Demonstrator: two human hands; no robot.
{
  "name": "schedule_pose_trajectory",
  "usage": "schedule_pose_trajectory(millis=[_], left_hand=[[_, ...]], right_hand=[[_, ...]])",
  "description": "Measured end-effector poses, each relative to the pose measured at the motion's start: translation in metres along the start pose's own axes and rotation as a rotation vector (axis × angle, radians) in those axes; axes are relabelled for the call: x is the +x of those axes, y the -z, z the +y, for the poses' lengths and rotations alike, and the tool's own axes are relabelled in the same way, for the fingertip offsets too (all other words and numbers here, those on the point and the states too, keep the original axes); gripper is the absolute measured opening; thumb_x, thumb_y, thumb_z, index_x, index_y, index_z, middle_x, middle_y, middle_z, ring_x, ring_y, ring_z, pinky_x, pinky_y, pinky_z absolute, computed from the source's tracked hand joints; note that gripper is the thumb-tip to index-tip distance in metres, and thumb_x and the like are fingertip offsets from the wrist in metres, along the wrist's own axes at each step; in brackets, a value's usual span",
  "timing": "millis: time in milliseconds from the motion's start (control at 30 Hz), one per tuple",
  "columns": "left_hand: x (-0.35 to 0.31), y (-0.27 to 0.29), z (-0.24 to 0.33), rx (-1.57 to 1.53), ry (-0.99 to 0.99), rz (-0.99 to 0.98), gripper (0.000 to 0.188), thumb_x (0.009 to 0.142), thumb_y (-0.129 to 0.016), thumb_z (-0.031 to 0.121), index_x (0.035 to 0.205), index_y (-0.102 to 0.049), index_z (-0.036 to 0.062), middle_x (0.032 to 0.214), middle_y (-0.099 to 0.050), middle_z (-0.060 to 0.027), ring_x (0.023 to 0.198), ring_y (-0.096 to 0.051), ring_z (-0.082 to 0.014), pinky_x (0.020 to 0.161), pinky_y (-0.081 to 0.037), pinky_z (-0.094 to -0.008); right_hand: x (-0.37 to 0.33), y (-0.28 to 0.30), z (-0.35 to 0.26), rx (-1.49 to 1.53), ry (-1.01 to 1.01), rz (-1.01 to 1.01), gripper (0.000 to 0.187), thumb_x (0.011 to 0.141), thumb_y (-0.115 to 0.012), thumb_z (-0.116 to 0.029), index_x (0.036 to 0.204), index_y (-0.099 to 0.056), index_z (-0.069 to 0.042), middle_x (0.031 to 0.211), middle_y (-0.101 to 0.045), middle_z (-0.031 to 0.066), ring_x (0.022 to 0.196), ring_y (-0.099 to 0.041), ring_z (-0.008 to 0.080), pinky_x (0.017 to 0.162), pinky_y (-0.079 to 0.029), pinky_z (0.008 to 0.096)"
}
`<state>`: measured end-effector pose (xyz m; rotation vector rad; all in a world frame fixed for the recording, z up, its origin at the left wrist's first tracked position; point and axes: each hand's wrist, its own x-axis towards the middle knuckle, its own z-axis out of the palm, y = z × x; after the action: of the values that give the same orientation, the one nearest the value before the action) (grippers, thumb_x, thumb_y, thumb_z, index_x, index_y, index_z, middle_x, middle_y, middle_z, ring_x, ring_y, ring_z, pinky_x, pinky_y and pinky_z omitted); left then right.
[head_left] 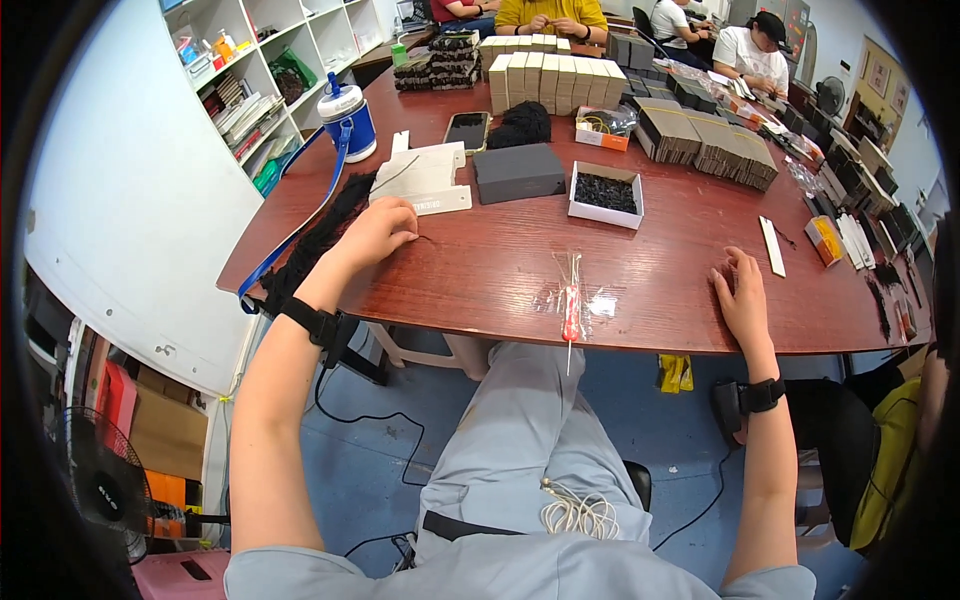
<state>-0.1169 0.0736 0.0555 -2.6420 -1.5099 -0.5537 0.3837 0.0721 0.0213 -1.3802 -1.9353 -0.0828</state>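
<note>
My left hand (pixel 378 235) is closed at the left of the table, its fingertips pinched on a thin black cord (pixel 425 239) whose short end pokes out. Just beyond it lies a flat, unfolded whitish card box (pixel 425 180). A bundle of black cords (pixel 325 235) runs beside my left wrist to the table edge. My right hand (pixel 741 295) rests on the table at the right, fingers apart, holding nothing. Between my hands, at the near edge, lies a red-handled tool (pixel 570 312) with a thin metal shaft, on clear plastic with wires.
A dark grey box (pixel 519 174) and a white tray of small black pieces (pixel 606 195) stand ahead. Behind are a phone (pixel 467 131), stacked pale boxes (pixel 555 85) and bundled brown cards (pixel 705 140). A blue jug (pixel 347 120) stands left; a white strip (pixel 771 246) lies right. Other people sit beyond.
</note>
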Motion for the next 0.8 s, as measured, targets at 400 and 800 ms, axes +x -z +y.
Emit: schedule_pose_trajectory(millis=[400,800], left_hand=[[0.027,-0.024,0.052,-0.986,0.499,0.17,0.007,0.082,-0.053,0.009,0.085,-0.049,0.0049,0.083,-0.058,-0.0043,0.069,-0.052,-0.008,0.057,-0.041,-0.0198],[0.098,-0.039,0.114,-1.068,0.438,0.05,0.016,0.073,-0.062,0.008,0.088,-0.058,0.0014,0.077,-0.063,-0.0049,0.066,-0.054,-0.0039,0.051,-0.039,-0.0149]], right_hand=[[0.0,0.001,-0.002,-0.039,0.003,-0.012,0.034,0.076,-0.057,-0.01,0.107,-0.044,-0.002,0.09,-0.05,0.0136,0.086,-0.05,0.0267,0.076,-0.041,0.0338],[0.034,-0.009,-0.038,0.07,0.103,-0.075,0.021,0.074,-0.058,-0.014,0.092,-0.054,-0.004,0.09,-0.054,0.0121,0.089,-0.051,0.0294,0.076,-0.042,0.0364]])
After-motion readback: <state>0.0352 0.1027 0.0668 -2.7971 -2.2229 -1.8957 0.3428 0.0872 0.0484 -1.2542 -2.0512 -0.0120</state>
